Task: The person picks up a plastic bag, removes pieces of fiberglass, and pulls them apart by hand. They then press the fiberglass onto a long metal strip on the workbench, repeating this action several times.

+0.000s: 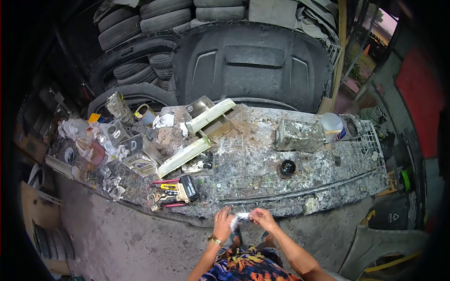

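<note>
At the bench's near edge, my right hand [262, 219] is closed in a pinch on one end of a small white strip [243, 216], whose exact kind I cannot make out. My left hand [223, 225], with a gold watch on its wrist, is closed at the other end, where a thin clear plastic wrapper [233, 223] hangs by the fingers. Left of the hands, a tan cordless power tool [161, 199] with a black battery [189, 187] lies on the worktable [253, 187]. A yellow cutter [168, 186] rests against it.
Paint-crusted cans [300, 136], a white bucket [332, 124] and a dark round jar [287, 167] stand on the right. Long pale-green trim pieces [185, 158], metal tins [140, 145] and crumpled paper occupy the left. A black car hood [253, 70] and tires [166, 21] are behind.
</note>
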Available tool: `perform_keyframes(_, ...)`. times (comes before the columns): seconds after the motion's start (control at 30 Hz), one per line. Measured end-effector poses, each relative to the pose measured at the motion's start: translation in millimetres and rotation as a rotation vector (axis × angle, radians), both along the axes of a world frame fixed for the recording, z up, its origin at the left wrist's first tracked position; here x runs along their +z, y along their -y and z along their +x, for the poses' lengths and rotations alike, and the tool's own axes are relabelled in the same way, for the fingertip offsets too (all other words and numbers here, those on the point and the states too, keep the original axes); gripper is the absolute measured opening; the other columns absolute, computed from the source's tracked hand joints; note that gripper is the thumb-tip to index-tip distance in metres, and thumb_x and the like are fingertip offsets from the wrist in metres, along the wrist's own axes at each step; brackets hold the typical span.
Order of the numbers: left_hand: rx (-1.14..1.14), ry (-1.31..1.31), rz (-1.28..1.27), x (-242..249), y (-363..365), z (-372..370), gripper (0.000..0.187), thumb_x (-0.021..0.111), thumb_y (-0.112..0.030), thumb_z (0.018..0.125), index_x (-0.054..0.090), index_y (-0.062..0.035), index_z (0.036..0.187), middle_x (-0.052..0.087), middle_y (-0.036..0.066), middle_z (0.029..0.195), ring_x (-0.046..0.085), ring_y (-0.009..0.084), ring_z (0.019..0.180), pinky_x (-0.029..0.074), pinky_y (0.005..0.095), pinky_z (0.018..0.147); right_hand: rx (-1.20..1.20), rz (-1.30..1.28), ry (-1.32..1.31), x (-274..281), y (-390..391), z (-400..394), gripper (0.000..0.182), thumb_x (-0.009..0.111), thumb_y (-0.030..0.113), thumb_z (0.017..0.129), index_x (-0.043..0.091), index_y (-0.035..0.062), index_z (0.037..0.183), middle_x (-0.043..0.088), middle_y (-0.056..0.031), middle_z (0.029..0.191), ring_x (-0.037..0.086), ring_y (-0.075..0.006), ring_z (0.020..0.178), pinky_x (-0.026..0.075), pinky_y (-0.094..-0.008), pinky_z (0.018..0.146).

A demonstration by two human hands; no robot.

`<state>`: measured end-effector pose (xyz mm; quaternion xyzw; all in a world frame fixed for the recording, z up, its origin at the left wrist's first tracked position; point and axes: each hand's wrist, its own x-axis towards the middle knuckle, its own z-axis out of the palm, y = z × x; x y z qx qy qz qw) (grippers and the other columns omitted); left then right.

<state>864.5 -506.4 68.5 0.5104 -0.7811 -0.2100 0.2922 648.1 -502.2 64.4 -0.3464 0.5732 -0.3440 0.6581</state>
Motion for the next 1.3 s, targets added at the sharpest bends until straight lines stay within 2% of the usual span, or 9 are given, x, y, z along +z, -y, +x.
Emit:
perform_keyframes(0.07, -0.090, 0.133, 0.023, -6.4, 7.3, -6.3, 0.017, 0.059, -0.012, 0.077, 0.059, -0.0064, 0.094, 0.043, 0.017, 0.134, 0.039, 0.0335, 0.127, 0.029, 0.0476, 0.104, 0.060, -0.018, -0.006, -0.4, 7.0, -3.1, 0.014, 0.065, 0.018, 0.088, 0.064, 0.0048, 0.091, 0.061, 0.0013, 0.072, 0.053, -0.0050, 0.061, 0.046, -0.0209, 0.055)
perform_keyframes(0.17, -0.097, 0.241, -0.001, -23.8, 14.2, -10.1, 0.023, 0.066, -0.015, 0.071, 0.059, -0.0076, 0.092, 0.044, 0.017, 0.133, 0.039, 0.0319, 0.127, 0.025, 0.0495, 0.106, 0.040, 0.022, 0.003, -8.8, 17.5, -4.9, 0.015, 0.065, 0.019, 0.087, 0.064, 0.0042, 0.090, 0.060, 0.0012, 0.072, 0.053, -0.0051, 0.062, 0.045, -0.0206, 0.054)
perform_keyframes(0.37, -0.162, 0.258, 0.068, -20.8, 23.5, -17.6, 0.029, 0.062, -0.005, 0.070, 0.058, -0.0070, 0.099, 0.045, 0.016, 0.133, 0.040, 0.0310, 0.126, 0.029, 0.0487, 0.102, -0.091, 0.061, 0.011, -19.9, 33.4, 18.2, 0.013, 0.065, 0.017, 0.087, 0.062, 0.0037, 0.085, 0.059, -0.0002, 0.064, 0.050, -0.0063, 0.050, 0.039, -0.0207, 0.043)
perform_keyframes(0.47, -0.173, 0.226, 0.068, -25.6, 29.8, -22.0, 0.036, 0.064, -0.002, 0.065, 0.057, -0.0067, 0.100, 0.047, 0.015, 0.129, 0.043, 0.0304, 0.122, 0.030, 0.0473, 0.101, -0.385, 0.073, 0.072, -26.2, 35.7, 30.7, 0.011, 0.065, 0.012, 0.086, 0.059, 0.0056, 0.078, 0.056, -0.0010, 0.057, 0.044, -0.0069, 0.042, 0.032, -0.0220, 0.037)
perform_keyframes(0.63, -0.182, 0.173, 0.086, -30.2, 30.4, -17.3, 0.039, 0.065, -0.001, 0.063, 0.056, -0.0056, 0.100, 0.047, 0.016, 0.127, 0.045, 0.0312, 0.120, 0.031, 0.0460, 0.100, -0.542, 0.065, 0.128, -24.5, 32.4, 36.6, 0.010, 0.064, 0.012, 0.086, 0.058, 0.0066, 0.080, 0.054, 0.0000, 0.057, 0.043, -0.0067, 0.043, 0.031, -0.0217, 0.038)
perform_keyframes(0.7, -0.204, 0.180, 0.110, -31.6, 32.5, -11.6, 0.037, 0.064, -0.002, 0.064, 0.057, -0.0054, 0.100, 0.046, 0.016, 0.130, 0.044, 0.0321, 0.122, 0.032, 0.0455, 0.100, -0.340, 0.153, 0.512, -18.2, 25.1, 28.5, 0.009, 0.064, 0.012, 0.087, 0.057, 0.0075, 0.082, 0.051, 0.0010, 0.061, 0.041, -0.0067, 0.047, 0.031, -0.0213, 0.043)
perform_keyframes(0.87, -0.240, 0.164, 0.058, -38.9, 32.2, -6.3, 0.034, 0.062, -0.005, 0.068, 0.057, -0.0058, 0.101, 0.045, 0.016, 0.133, 0.042, 0.0331, 0.124, 0.032, 0.0451, 0.100, 0.034, 0.299, 0.709, -11.1, 3.3, 8.4, 0.006, 0.059, 0.011, 0.091, 0.056, 0.0065, 0.087, 0.050, 0.0013, 0.068, 0.038, -0.0049, 0.049, 0.029, -0.0194, 0.044)
perform_keyframes(1.1, -0.309, 0.275, 0.077, -40.0, 30.8, -3.7, 0.027, 0.062, -0.009, 0.071, 0.060, -0.0046, 0.098, 0.049, 0.016, 0.129, 0.043, 0.0319, 0.124, 0.032, 0.0449, 0.101, -0.383, 0.142, 0.250, -21.0, 36.4, 46.3, 0.010, 0.066, 0.013, 0.086, 0.059, 0.0067, 0.082, 0.051, 0.0016, 0.058, 0.036, -0.0038, 0.042, 0.024, -0.0201, 0.038)
perform_keyframes(1.3, -0.292, 0.243, 0.032, -32.2, 27.9, -5.5, 0.035, 0.064, -0.003, 0.066, 0.058, -0.0051, 0.101, 0.046, 0.016, 0.132, 0.039, 0.0323, 0.127, 0.031, 0.0458, 0.102, -0.638, -0.043, 0.021, -48.0, 38.4, 59.5, 0.009, 0.064, 0.007, 0.084, 0.058, 0.0044, 0.078, 0.053, 0.0006, 0.056, 0.045, -0.0058, 0.042, 0.031, -0.0214, 0.036)
